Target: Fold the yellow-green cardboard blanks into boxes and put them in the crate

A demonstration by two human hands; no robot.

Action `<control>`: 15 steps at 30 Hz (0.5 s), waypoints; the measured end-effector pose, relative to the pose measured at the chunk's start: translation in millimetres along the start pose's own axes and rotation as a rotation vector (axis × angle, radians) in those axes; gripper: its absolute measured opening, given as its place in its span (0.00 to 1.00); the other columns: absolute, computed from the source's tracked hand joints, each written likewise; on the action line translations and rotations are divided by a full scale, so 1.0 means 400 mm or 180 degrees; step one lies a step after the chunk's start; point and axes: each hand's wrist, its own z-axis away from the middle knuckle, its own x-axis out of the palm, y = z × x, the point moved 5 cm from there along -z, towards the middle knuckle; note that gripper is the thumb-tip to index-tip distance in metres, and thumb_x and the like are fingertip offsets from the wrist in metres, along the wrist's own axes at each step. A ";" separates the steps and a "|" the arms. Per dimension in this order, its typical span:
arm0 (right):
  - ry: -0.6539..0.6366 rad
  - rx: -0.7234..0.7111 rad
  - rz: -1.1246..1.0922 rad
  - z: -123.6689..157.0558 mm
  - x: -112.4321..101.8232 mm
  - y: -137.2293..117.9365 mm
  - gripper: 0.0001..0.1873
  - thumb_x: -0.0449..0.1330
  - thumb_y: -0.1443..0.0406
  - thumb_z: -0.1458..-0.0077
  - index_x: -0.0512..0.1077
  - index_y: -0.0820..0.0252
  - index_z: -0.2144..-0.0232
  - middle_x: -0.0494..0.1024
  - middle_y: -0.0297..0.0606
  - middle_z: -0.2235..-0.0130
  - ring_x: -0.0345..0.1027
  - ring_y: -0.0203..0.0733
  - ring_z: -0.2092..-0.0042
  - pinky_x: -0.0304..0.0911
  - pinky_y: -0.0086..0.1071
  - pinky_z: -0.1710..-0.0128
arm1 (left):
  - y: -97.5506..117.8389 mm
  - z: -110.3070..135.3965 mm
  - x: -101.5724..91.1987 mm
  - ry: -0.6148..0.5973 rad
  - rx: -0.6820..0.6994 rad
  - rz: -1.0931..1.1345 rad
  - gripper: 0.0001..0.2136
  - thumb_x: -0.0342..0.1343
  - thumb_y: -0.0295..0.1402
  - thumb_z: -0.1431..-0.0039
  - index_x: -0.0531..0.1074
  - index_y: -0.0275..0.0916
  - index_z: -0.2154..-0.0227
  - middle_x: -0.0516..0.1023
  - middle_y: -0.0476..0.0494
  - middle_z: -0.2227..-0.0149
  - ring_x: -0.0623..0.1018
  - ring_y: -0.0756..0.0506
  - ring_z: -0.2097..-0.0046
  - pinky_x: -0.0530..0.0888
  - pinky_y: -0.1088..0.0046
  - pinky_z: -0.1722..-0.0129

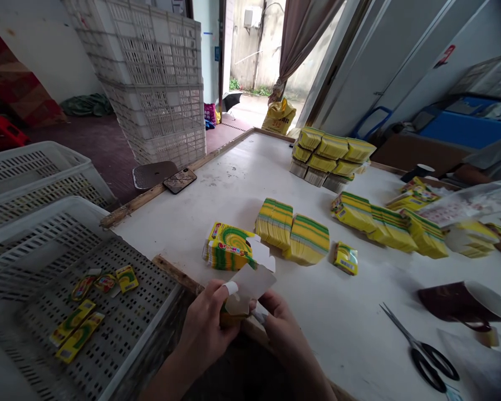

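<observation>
My left hand (206, 323) and my right hand (278, 320) meet at the near table edge, both closed on a small yellow-green carton (244, 295) whose grey flaps stand open upward. A white finger cot covers my left thumb tip. Just beyond lies a stack of flat printed cartons (227, 247). Two more flat stacks (294, 233) sit behind it, and a single folded box (345, 258) lies to their right.
A white slotted crate (45, 262) at left holds several finished boxes (83, 317). Scissors (421, 345) and a brown tape roll (463, 303) lie at right. More carton stacks (332, 156) stand at the back, with a further row (392, 223) at mid-right. A phone (179, 180) rests on the table's left edge. Tall crates (150, 78) stand behind.
</observation>
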 end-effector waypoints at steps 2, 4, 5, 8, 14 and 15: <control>-0.0112 0.0139 0.0034 -0.007 0.013 -0.011 0.16 0.68 0.58 0.54 0.76 0.59 0.63 0.80 0.39 0.64 0.72 0.48 0.59 0.66 0.39 0.55 | 0.003 0.003 0.006 -0.0123 0.0006 -0.0056 0.22 0.55 0.25 0.51 0.58 0.42 0.52 0.72 0.42 0.59 0.77 0.43 0.62 0.75 0.69 0.65; -0.0151 0.0281 0.0039 -0.010 0.021 -0.016 0.18 0.69 0.57 0.57 0.76 0.61 0.64 0.80 0.40 0.66 0.72 0.50 0.59 0.67 0.41 0.56 | 0.005 0.006 0.008 -0.0249 -0.0037 -0.0085 0.22 0.54 0.23 0.54 0.57 0.42 0.54 0.72 0.43 0.61 0.77 0.42 0.63 0.75 0.68 0.66; -0.0156 0.0328 0.0058 -0.010 0.022 -0.016 0.19 0.69 0.57 0.57 0.76 0.61 0.63 0.80 0.40 0.66 0.73 0.51 0.59 0.67 0.41 0.57 | 0.004 0.007 0.008 -0.0314 -0.0080 -0.0089 0.23 0.53 0.22 0.55 0.57 0.42 0.55 0.72 0.44 0.62 0.77 0.42 0.63 0.75 0.68 0.66; -0.0186 0.0275 0.0363 -0.003 0.020 -0.008 0.21 0.64 0.55 0.51 0.75 0.63 0.58 0.80 0.41 0.64 0.73 0.52 0.58 0.67 0.42 0.56 | 0.001 0.010 0.008 -0.0572 -0.0203 -0.0087 0.24 0.53 0.22 0.57 0.57 0.43 0.54 0.73 0.43 0.61 0.78 0.41 0.61 0.75 0.67 0.64; -0.0376 -0.1100 0.2057 0.041 0.038 0.009 0.28 0.56 0.64 0.42 0.61 0.54 0.39 0.67 0.45 0.39 0.59 0.52 0.38 0.57 0.45 0.40 | -0.022 0.026 0.033 -0.1041 -0.0577 0.0345 0.34 0.55 0.28 0.51 0.45 0.39 0.43 0.75 0.34 0.54 0.79 0.39 0.56 0.77 0.61 0.59; -0.0423 -0.1279 0.2230 0.046 0.041 0.018 0.30 0.56 0.66 0.42 0.60 0.53 0.38 0.63 0.45 0.37 0.56 0.52 0.37 0.56 0.45 0.39 | -0.024 0.028 0.038 -0.1060 -0.0576 0.0400 0.35 0.55 0.28 0.52 0.44 0.39 0.42 0.74 0.33 0.52 0.78 0.39 0.54 0.77 0.60 0.58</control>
